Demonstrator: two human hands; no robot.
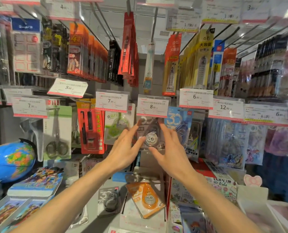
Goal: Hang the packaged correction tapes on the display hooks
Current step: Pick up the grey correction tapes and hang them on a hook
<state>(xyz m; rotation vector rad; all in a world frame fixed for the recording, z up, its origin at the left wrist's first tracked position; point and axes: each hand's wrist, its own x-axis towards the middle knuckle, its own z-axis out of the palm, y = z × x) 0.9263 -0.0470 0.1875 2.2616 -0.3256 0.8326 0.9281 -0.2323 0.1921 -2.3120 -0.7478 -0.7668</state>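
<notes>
Hands meet at the middle of the lower hook row in the head view, the only view given: the left hand [123, 147] and the right hand [171, 148] flank a grey correction tape pack [150, 133] that sits just under the 8.00 price tag [153, 106]. Both hands have straight, spread fingers; the left fingertips touch the pack's left edge and the right fingers lie along its right edge and lower corner, so neither seems to pinch it, though blur makes the contact hard to read. The hook itself is hidden behind the tag, so I cannot tell whether the pack's hole is already over it; my judgement is that this pack is at or near its seat. More remains to do: an orange correction tape pack [146, 199] and a dark grey correction tape pack [108, 200] lie loose on the surface [82, 185] below, not yet hung. Beside the target hang a green correction tape pack [117, 126] under the 7.90 tag and a blue correction tape pack [178, 121] on the right, both close enough to snag. Further left are packaged scissors [57, 132], a red pen pack [90, 126] and a globe [10, 161]. The overhanging price tags screen the hook tips, which could hinder threading.
</notes>
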